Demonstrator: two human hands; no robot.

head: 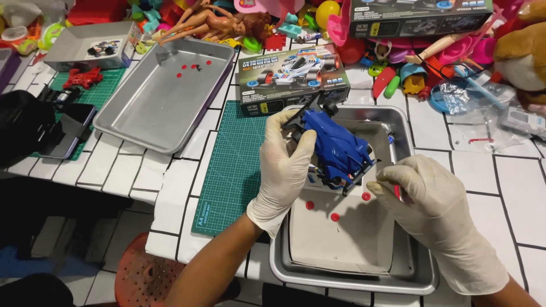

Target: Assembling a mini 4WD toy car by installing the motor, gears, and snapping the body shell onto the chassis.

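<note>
My left hand [284, 165], in a white glove, grips a blue toy race car [335, 149] by its front end, above a metal tray [418, 273]. My right hand [424, 199], also gloved, is closed around a thin tool with a red part, its tip at the car's rear edge. The tray is lined with a pale sheet [341, 239], on which lie three small red round pieces [335, 216].
A second metal tray [165, 91] with small red bits stands at upper left. A model car box [293, 77] lies behind, on a green cutting mat [233, 170]. Toys, dolls and another box crowd the far edge. A red stool [145, 278] sits below the table.
</note>
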